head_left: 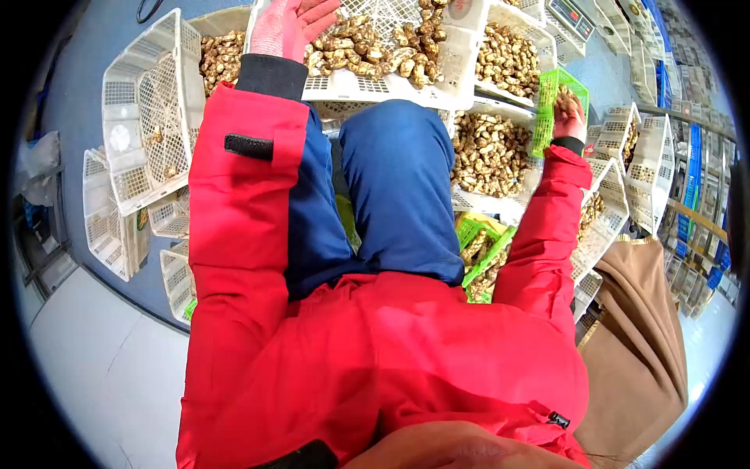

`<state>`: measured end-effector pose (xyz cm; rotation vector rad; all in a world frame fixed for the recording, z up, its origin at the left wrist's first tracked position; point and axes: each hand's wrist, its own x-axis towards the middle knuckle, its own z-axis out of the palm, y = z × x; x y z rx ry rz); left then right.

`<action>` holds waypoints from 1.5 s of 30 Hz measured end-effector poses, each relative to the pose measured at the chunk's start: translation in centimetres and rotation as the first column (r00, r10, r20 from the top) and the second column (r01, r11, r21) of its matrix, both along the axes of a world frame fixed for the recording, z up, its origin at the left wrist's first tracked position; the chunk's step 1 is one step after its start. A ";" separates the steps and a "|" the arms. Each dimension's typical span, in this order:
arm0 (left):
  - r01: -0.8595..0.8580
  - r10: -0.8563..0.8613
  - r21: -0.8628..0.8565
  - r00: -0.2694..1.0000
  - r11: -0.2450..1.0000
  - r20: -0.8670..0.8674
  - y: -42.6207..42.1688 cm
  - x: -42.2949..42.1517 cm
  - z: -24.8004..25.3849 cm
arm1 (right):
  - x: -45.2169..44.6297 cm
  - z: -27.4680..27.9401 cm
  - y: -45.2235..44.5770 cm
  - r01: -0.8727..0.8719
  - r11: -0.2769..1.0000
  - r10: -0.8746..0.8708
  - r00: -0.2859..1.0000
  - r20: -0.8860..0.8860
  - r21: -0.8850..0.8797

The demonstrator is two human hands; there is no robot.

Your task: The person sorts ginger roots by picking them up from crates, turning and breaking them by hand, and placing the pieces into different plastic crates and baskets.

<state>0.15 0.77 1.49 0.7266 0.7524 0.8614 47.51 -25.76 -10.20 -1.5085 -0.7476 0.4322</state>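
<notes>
My left hand (291,25), in a pinkish glove, is at the top edge with its fingers spread, beside a white crate (462,66) of knobbly brown roots (355,48). Nothing shows in its palm. At the upper right my right hand (569,116) reaches into a small green basket (544,109), its fingers bent around a brown root there. The basket stands tilted at the edge of two white crates of roots, one (508,61) behind and one (488,154) nearer me.
Stacked white crates (148,125) stand at the left. Green baskets (491,254) with roots are beside my right leg. A digital scale (573,17) sits at the top right, a brown cloth (637,336) at the lower right, and more crates (648,168) along the right.
</notes>
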 end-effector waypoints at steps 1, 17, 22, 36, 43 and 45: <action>-0.004 0.004 0.006 1.000 1.000 0.016 0.0 -0.1 -0.1 | 5.7 -3.3 -3.3 0.042 0.997 -0.034 0.992 0.120 -0.068; -0.003 0.004 -0.020 0.999 1.000 0.035 0.5 -0.2 -0.8 | -12.0 5.5 6.6 -0.301 0.912 0.410 0.630 -0.660 0.280; 0.040 -0.043 0.088 0.999 0.995 0.033 0.5 -0.6 -1.4 | -9.3 5.9 4.8 -0.304 0.917 0.398 0.693 -0.602 0.257; 0.022 -0.025 0.033 0.995 0.999 0.095 0.3 0.2 -1.1 | -6.1 4.9 12.5 -0.137 0.990 0.124 0.965 -0.232 -0.043; 0.030 -0.030 -0.002 0.999 1.000 0.036 0.3 0.8 -0.9 | -24.7 3.0 34.9 0.153 0.894 0.363 0.300 0.882 -0.420; 0.031 -0.030 -0.026 0.999 0.999 0.025 0.7 0.9 -0.7 | -25.7 2.0 37.3 0.305 0.859 0.358 0.219 0.908 -0.412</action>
